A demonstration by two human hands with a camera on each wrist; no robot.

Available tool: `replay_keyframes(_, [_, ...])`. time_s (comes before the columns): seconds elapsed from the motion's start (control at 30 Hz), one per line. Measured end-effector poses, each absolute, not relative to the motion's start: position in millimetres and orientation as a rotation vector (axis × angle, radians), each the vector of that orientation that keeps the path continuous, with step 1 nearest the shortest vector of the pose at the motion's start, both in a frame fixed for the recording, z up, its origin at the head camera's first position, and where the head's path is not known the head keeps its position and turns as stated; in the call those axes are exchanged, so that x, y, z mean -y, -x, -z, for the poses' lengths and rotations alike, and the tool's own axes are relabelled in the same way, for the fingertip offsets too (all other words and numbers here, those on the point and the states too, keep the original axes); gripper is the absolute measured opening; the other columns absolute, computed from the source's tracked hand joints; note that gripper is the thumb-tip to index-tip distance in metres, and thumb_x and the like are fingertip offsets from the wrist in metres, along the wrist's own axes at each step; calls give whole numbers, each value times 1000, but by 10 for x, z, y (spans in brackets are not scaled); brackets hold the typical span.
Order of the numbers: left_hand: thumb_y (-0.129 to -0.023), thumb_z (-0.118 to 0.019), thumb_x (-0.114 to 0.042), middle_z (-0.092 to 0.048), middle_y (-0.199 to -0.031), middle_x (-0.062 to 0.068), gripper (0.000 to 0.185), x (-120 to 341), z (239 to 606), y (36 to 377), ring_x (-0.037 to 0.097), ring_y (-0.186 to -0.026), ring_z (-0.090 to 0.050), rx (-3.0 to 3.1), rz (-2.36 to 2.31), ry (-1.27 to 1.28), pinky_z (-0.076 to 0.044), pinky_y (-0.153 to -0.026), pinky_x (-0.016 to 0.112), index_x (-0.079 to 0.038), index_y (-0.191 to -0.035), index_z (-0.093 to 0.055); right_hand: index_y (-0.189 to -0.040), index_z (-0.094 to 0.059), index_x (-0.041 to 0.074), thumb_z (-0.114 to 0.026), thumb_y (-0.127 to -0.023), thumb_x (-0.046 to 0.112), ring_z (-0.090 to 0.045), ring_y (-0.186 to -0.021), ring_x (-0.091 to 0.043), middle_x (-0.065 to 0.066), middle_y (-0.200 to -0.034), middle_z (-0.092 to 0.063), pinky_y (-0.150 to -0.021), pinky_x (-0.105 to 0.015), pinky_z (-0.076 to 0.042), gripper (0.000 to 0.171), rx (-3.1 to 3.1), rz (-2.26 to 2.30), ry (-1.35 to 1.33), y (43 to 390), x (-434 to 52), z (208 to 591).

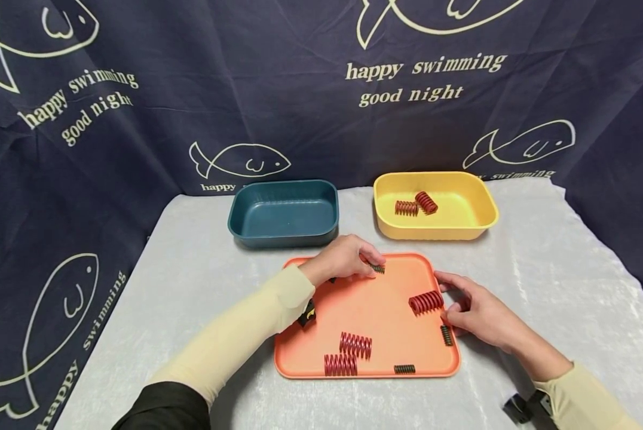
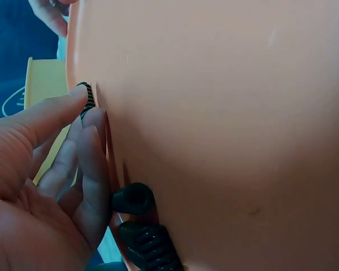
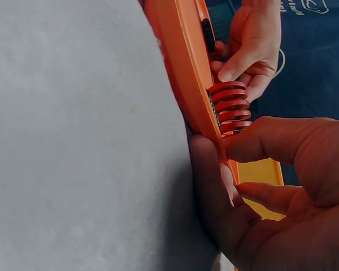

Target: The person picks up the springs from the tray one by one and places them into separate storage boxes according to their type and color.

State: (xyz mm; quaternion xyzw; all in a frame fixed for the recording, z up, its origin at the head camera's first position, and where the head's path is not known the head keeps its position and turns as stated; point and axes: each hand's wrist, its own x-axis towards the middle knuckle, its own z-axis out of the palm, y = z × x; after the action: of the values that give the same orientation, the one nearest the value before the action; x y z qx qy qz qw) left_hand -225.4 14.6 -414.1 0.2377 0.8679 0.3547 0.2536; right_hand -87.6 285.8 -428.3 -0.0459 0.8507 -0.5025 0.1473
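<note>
My left hand [image 1: 345,257] pinches a small dark green spring [image 1: 377,269] between thumb and fingers at the far edge of the orange tray [image 1: 375,316]. In the left wrist view, two thicker dark springs, one [image 2: 134,197] above the other [image 2: 155,248], lie below that hand. At the tray's right rim, my right hand [image 1: 483,313] grips the edge, thumb on the inner side and fingers outside. Close to its thumb lies a large red spring [image 1: 426,303], with a small dark spring [image 1: 447,335] nearer to me along the same rim.
Two red springs, one [image 1: 355,344] behind the other [image 1: 340,365], and a dark spring [image 1: 404,369] lie along the tray's near side. Behind the tray stand a blue bin [image 1: 284,240] and a yellow bin [image 1: 434,233] with two red springs inside. A printed dark curtain [image 1: 311,89] hangs behind.
</note>
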Motion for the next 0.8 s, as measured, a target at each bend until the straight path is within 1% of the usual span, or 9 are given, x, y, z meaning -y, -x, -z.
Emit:
replay_keyframes(0.07, [-82, -89, -11, -73, -82, -14, 27, -158, 4158, 2251, 4, -67, -61, -2405, -910, -695, -47, -55, 20, -22, -105, -84, -157, -36, -1, -68, -87, -9, -61, -74, -17, -23, -130, -48, -58, -34, -57, 78, -2443, 1449, 130, 873, -2861, 4285])
replay_keyframes(0.17, [-82, -90, -14, -70, -78, -16, 25, -172, 4181, 2245, 1, -73, -60, -2475, -815, -757, -46, -64, 18, -24, -103, -84, -157, -36, 0, -68, -87, -9, -61, -75, -18, -23, -131, -48, -58, -35, -58, 78, -2434, 1459, 125, 872, -2864, 4290])
replay_keyframes(0.27, [-83, -89, -15, -69, -75, -18, 23, -170, 4183, 2228, 1, -75, -59, -2509, -758, -787, -44, -68, 19, -26, -102, -84, -157, -36, -1, -67, -87, -9, -62, -76, -18, -24, -131, -48, -59, -35, -58, 77, -2424, 1468, 117, 873, -2865, 4293])
replay_keyframes(0.37, [-84, -87, -15, -69, -74, -19, 21, -154, 4160, 2207, 2, -74, -59, -2507, -758, -803, -45, -67, 20, -27, -101, -84, -157, -35, -2, -66, -87, -9, -63, -76, -19, -24, -131, -47, -59, -35, -59, 77, -2405, 1479, 100, 874, -2866, 4298])
replay_keyframes(0.5, [-87, -85, -16, -69, -72, -21, 19, -119, 4081, 2174, 0, -76, -59, -2497, -781, -819, -44, -67, 19, -28, -102, -84, -156, -34, -4, -67, -87, -9, -64, -76, -20, -25, -131, -48, -59, -35, -59, 77, -2388, 1488, 91, 869, -2865, 4306])
replay_keyframes(0.6, [-89, -84, -19, -72, -73, -16, 18, -91, 3987, 2154, 2, -74, -61, -2485, -815, -800, -46, -63, 21, -29, -104, -84, -156, -34, -5, -67, -87, -10, -64, -75, -19, -25, -131, -48, -59, -35, -59, 77, -2382, 1496, 100, 868, -2860, 4305])
replay_keyframes(0.63, [-90, -83, -21, -72, -74, -16, 17, -79, 3949, 2150, 3, -74, -60, -2490, -818, -798, -46, -62, 21, -30, -105, -84, -156, -33, -6, -67, -87, -10, -64, -75, -19, -26, -131, -48, -59, -36, -59, 77, -2379, 1500, 105, 868, -2857, 4305])
replay_keyframes(0.73, [-91, -82, -22, -72, -81, -14, 17, -26, 3843, 2152, 9, -64, -61, -2478, -871, -789, -48, -56, 24, -30, -106, -83, -156, -33, -6, -67, -87, -11, -64, -73, -19, -26, -131, -49, -58, -36, -59, 77, -2376, 1506, 112, 870, -2850, 4300])
replay_keyframes(0.8, [-91, -81, -21, -70, -86, -16, 18, 27, 3778, 2168, 9, -67, -61, -2486, -899, -808, -49, -58, 24, -29, -107, -83, -156, -33, -7, -67, -86, -11, -64, -72, -19, -26, -131, -49, -57, -36, -59, 78, -2381, 1505, 119, 867, -2847, 4301])
